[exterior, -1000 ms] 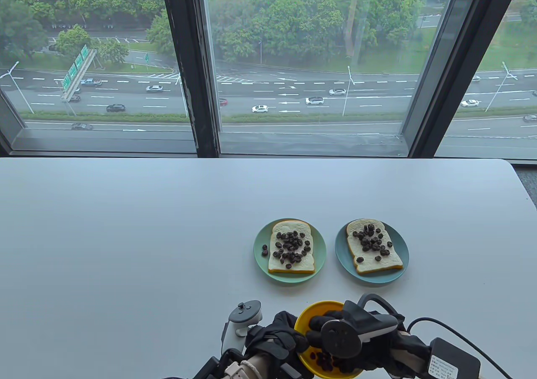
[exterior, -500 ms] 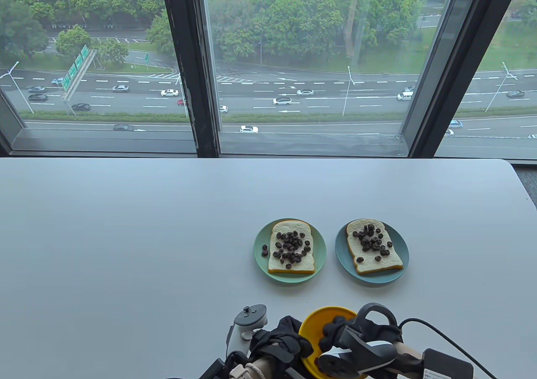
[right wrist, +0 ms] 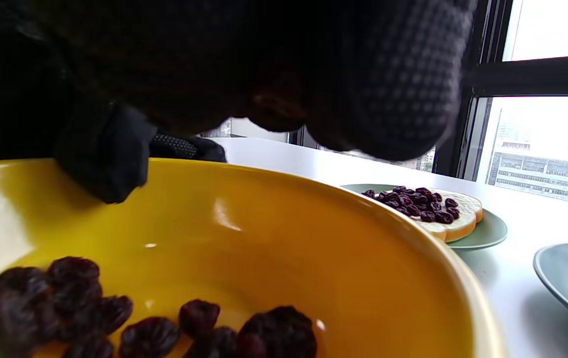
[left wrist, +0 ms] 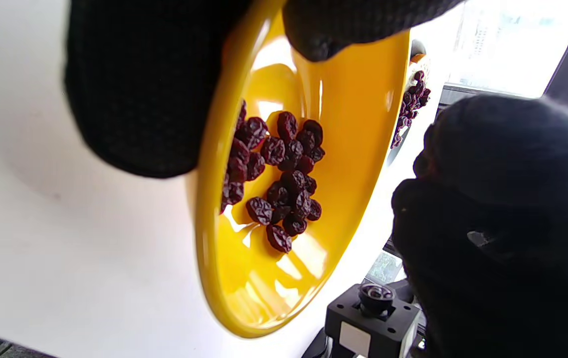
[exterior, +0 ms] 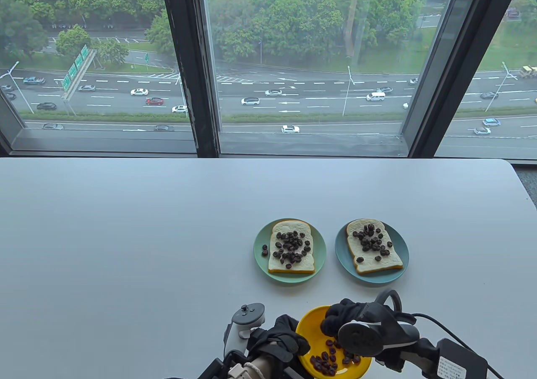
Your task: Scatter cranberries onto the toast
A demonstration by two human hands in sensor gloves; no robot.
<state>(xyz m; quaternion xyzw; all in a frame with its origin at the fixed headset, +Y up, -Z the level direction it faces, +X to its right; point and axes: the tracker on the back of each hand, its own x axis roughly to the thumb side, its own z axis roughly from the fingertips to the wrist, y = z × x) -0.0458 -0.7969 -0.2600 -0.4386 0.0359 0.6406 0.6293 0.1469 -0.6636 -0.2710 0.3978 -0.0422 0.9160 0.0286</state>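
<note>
A yellow bowl [exterior: 308, 326] with several dark cranberries [exterior: 329, 359] is at the table's near edge. My left hand [exterior: 293, 342] grips its left rim, thumb inside and fingers [left wrist: 140, 89] outside, and tilts it. My right hand [exterior: 332, 321] hovers over the bowl's far part with its fingertips [right wrist: 388, 74] bunched together; a dark reddish bit shows between them. Beyond stand two toast slices topped with cranberries: the left toast [exterior: 292, 249] on a green plate [exterior: 260, 265], the right toast [exterior: 374, 249] on a blue plate [exterior: 398, 272].
A couple of loose cranberries [exterior: 264, 250] lie on the green plate beside the left toast. The white table [exterior: 126, 236] stretches left and back to a window wall. A black cable and box [exterior: 459, 362] trail from my right wrist.
My right hand was down among the cranberries in the bowl; now it has lifted up and forward with fingers bunched, uncovering the cranberries. My left hand keeps holding the bowl.
</note>
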